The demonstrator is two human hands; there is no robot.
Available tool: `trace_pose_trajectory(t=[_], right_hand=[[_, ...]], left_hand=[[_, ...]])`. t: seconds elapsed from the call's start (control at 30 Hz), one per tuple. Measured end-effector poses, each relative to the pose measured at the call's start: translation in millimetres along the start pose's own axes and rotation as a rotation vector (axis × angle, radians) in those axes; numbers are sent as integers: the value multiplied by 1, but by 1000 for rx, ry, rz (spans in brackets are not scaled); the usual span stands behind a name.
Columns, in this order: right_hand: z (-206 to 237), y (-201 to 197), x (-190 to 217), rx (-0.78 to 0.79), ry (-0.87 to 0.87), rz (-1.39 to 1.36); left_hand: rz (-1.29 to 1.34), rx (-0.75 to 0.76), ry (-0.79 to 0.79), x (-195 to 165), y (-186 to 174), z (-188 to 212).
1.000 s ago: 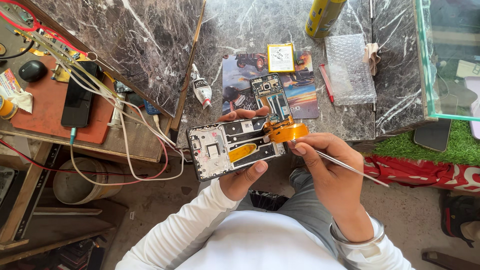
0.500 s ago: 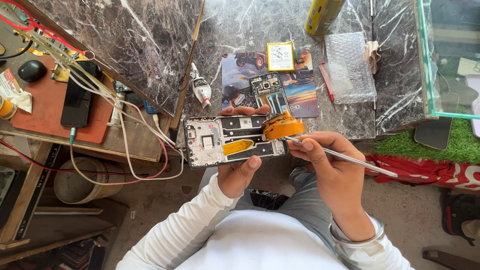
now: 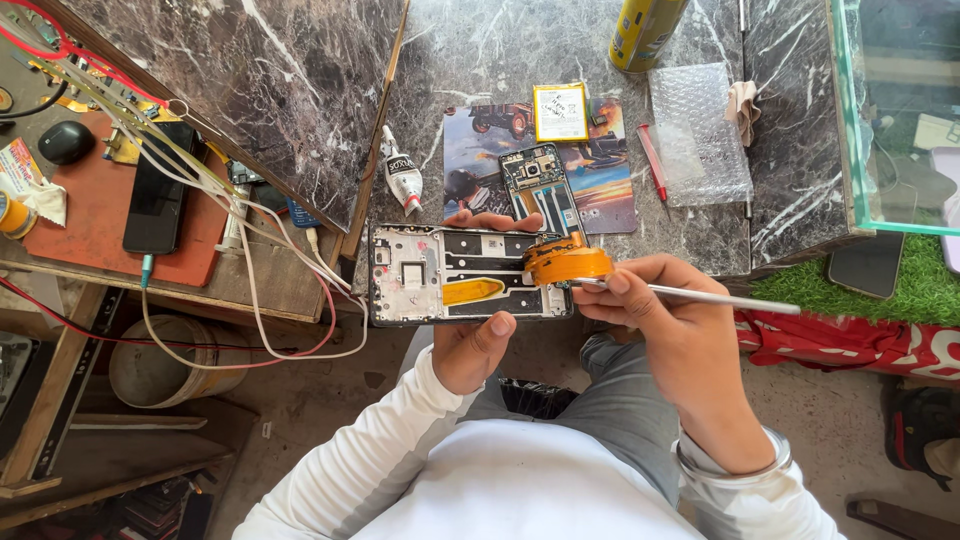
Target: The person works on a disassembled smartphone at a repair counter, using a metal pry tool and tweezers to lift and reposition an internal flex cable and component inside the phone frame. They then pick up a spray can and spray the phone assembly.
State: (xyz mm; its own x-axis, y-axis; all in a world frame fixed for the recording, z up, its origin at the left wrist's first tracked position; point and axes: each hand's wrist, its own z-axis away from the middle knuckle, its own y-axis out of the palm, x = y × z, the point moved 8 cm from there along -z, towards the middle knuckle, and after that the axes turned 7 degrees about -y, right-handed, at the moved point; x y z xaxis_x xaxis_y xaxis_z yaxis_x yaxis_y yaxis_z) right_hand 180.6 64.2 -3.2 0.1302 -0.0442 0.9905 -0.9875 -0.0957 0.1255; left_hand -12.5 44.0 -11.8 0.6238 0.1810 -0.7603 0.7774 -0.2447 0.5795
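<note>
My left hand [image 3: 478, 345] grips an opened phone frame [image 3: 430, 272] from below, thumb on its near edge and fingertips over the far edge. The frame lies flat, inner side up, with an orange flex strip [image 3: 473, 291] inside. My right hand [image 3: 668, 325] holds thin metal tweezers [image 3: 720, 296] whose tip meets a roll of orange tape [image 3: 567, 265] at the frame's right end. Beyond, on a picture mat [image 3: 478, 160], lie another bare phone body [image 3: 541, 187] and a yellow-edged battery [image 3: 560, 112].
A glue tube [image 3: 403, 176], red pen [image 3: 652, 162], bubble-wrap sheet [image 3: 697, 132] and yellow can [image 3: 643, 30] lie on the marble counter [image 3: 300, 90]. At the left, a black phone [image 3: 157, 200] on an orange mat, with cables. A glass case [image 3: 900, 110] stands at the right.
The phone frame has levelled out and shifted slightly left in my left hand. My right hand with the tweezers stays at the tape roll.
</note>
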Motion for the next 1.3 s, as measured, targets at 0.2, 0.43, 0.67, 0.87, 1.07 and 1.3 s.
trace_pose_trajectory(t=[0.2,0.43,0.67,0.87,1.07,1.3], right_hand=[[-2,-1,-4,19,63,-65],[-6,-3,7,213,35,56],[-11,-1,1,296,206,78],[-10,2,-6,314,216,40],[-2,8,-6,222,-14,-74],[13,9,-12,131,-180,-85]], left_hand=[[152,4,-34,8,0,-4],[118,61,-83,8,1,-8],[195,105,-190,17,2,-8],[266,73,-238,29,-6,-7],[366,21,-248,33,-12,-9],[400,19,-206,30,-11,-9]])
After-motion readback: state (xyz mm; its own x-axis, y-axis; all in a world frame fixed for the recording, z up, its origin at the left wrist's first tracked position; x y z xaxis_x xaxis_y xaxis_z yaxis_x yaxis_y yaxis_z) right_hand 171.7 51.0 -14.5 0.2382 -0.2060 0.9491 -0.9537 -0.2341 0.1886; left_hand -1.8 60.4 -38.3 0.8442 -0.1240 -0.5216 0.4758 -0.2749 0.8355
